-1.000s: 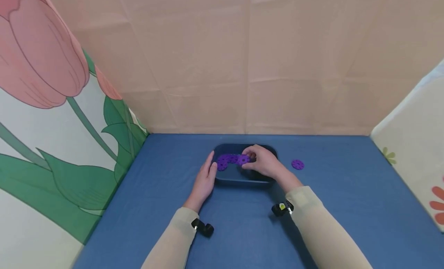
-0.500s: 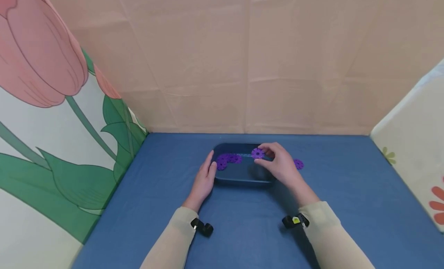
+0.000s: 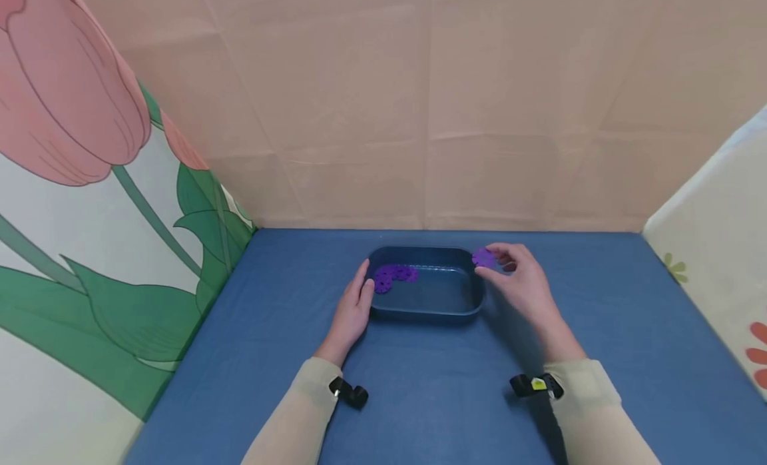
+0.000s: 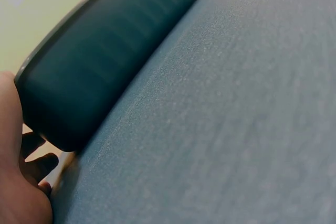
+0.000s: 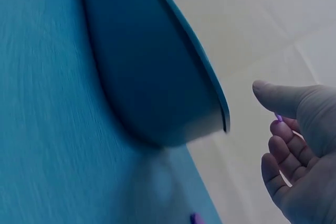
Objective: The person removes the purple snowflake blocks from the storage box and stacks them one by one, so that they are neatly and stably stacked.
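Note:
A dark blue rectangular tray [image 3: 428,314] stands on the table. Several purple notched plastic discs [image 3: 383,280] lie together at its left end. My left hand [image 3: 352,312] rests against the tray's left wall, fingers fairly straight, thumb by the rim; the left wrist view shows this hand [image 4: 21,182] beside the tray's outer side. Between thumb and fingers, my right hand [image 3: 522,282] pinches one purple disc [image 3: 483,258] just above the tray's right rim. From the right wrist, only a sliver of that disc [image 5: 279,117] shows.
A blue cloth [image 3: 419,392] covers the table. Another purple piece [image 5: 197,219] lies on the table by the tray, hidden behind my right hand in the head view. A beige wall sheet [image 3: 419,118] hangs behind, with a flower-print sheet [image 3: 150,252] on the left.
My right hand has lifted a purple disc out of the tray's middle and carried it right, to above the right rim. The left hand and tray have stayed in place.

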The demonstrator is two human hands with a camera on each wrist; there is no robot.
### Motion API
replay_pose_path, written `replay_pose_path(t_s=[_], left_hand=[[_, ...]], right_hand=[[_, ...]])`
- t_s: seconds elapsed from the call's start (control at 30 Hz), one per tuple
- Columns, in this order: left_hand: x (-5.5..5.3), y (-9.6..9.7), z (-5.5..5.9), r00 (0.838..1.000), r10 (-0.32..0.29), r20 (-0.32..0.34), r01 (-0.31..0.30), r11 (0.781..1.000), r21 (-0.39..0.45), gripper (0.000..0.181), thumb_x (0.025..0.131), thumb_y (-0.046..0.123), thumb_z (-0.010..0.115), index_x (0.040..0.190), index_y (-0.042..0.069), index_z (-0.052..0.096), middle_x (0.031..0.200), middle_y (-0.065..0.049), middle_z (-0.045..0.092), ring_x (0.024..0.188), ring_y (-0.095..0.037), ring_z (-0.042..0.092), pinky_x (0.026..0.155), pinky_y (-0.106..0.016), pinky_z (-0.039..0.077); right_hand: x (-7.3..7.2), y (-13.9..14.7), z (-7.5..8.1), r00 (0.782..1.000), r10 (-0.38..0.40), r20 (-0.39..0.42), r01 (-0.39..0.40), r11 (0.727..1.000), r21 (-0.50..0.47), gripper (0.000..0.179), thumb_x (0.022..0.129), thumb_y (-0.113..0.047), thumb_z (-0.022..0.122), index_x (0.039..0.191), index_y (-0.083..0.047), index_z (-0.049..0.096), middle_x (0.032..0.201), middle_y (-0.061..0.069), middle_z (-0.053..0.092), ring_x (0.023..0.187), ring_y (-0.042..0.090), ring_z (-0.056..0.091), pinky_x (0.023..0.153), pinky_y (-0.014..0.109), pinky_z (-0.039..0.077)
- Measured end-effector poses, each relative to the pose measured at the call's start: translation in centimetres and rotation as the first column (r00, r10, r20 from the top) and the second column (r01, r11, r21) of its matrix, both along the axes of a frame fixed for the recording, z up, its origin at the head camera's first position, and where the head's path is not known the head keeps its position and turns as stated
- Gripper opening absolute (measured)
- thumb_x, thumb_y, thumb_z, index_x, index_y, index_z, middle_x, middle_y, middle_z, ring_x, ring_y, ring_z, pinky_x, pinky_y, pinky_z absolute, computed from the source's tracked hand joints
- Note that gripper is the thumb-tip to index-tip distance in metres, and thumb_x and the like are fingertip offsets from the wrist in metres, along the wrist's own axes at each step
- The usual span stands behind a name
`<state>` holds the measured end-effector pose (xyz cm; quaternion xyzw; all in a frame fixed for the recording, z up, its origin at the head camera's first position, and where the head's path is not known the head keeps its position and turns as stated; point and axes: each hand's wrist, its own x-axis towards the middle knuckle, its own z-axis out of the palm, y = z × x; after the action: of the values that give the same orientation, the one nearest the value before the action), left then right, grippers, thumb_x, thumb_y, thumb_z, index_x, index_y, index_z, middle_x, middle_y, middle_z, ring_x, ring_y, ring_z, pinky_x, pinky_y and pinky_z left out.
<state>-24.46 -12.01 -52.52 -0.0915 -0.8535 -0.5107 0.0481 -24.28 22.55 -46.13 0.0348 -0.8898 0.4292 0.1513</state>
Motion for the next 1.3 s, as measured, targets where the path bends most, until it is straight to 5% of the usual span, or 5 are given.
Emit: replay_pose_path(t_s=[0.73, 1.3], left_hand=[[-0.3, -0.2, -0.4, 1.000, -0.008, -0.014, 0.008, 1.000, -0.001, 0.053, 0.104, 0.052, 0.032, 0.154, 0.040, 0.022, 0.157, 0.015, 0.024, 0.144, -0.017, 0.023, 0.115, -0.049, 0.023], [-0.4, -0.2, -0.5, 1.000, -0.003, -0.020, 0.003, 1.000, -0.021, 0.052, 0.103, 0.054, 0.031, 0.153, 0.043, 0.022, 0.155, 0.018, 0.025, 0.143, -0.014, 0.024, 0.115, -0.048, 0.023]], right_hand=[[-0.6, 6.7, -3.2, 0.995, -0.059, 0.085, 0.054, 0.997, 0.058, 0.057, 0.086, -0.041, 0.074, 0.129, -0.007, 0.059, 0.121, 0.019, 0.053, 0.108, 0.040, 0.053, 0.086, 0.056, 0.046], [-0.8, 8.4, -5.5, 0.983, -0.018, 0.182, -0.004, 0.993, 0.120, 0.056, 0.087, -0.045, 0.072, 0.126, -0.007, 0.061, 0.122, 0.022, 0.053, 0.111, 0.038, 0.048, 0.089, 0.059, 0.039]])
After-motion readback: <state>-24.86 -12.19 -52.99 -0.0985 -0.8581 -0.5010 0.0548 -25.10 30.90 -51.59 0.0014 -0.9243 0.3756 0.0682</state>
